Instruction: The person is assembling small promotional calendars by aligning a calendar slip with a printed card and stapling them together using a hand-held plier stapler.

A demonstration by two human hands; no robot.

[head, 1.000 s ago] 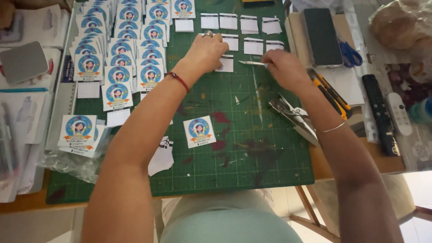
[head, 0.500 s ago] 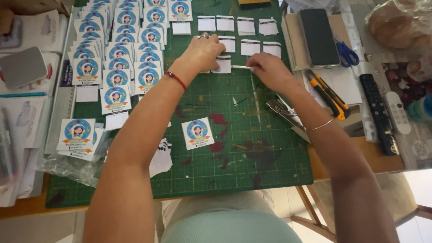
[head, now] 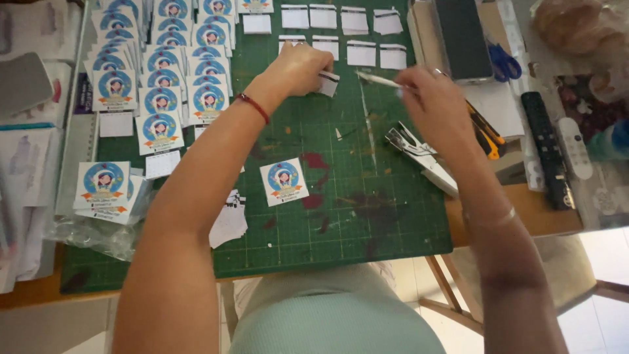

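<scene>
your left hand [head: 303, 67] pinches a small white paper card [head: 328, 83] at twelve o'clock on the gridded green mat [head: 341, 216]; your right hand [head: 438, 105] grips a thin pale stick [head: 380, 80], its tip hidden.

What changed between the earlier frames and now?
The right hand lifted its thin white stick off the green mat and drew back right. The left hand stayed on the small white card. The stapler and lone sticker stayed put.
</scene>
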